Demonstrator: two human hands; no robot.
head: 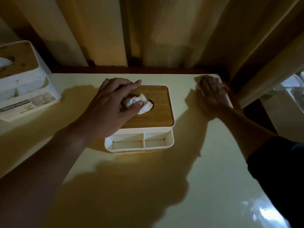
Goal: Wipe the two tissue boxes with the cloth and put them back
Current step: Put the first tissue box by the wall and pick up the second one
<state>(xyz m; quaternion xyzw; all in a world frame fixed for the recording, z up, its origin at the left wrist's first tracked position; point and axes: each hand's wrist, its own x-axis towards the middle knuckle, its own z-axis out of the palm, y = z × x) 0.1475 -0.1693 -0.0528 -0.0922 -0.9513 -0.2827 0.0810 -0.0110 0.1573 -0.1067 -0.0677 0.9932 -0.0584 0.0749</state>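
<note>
While my left hand [113,102] pinched the tissue on the centre box [148,109], my right [212,94] lay flat at two o'clock (cloth unseen); second box [24,79] sat at nine, so steadying mattered

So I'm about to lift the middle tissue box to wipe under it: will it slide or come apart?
The tissue box probably slides easily, since the table looks glossy. Its wooden lid seems to just sit in the white body, so it might lift off if gripped alone. With the front compartments empty, it's likely light.
</note>
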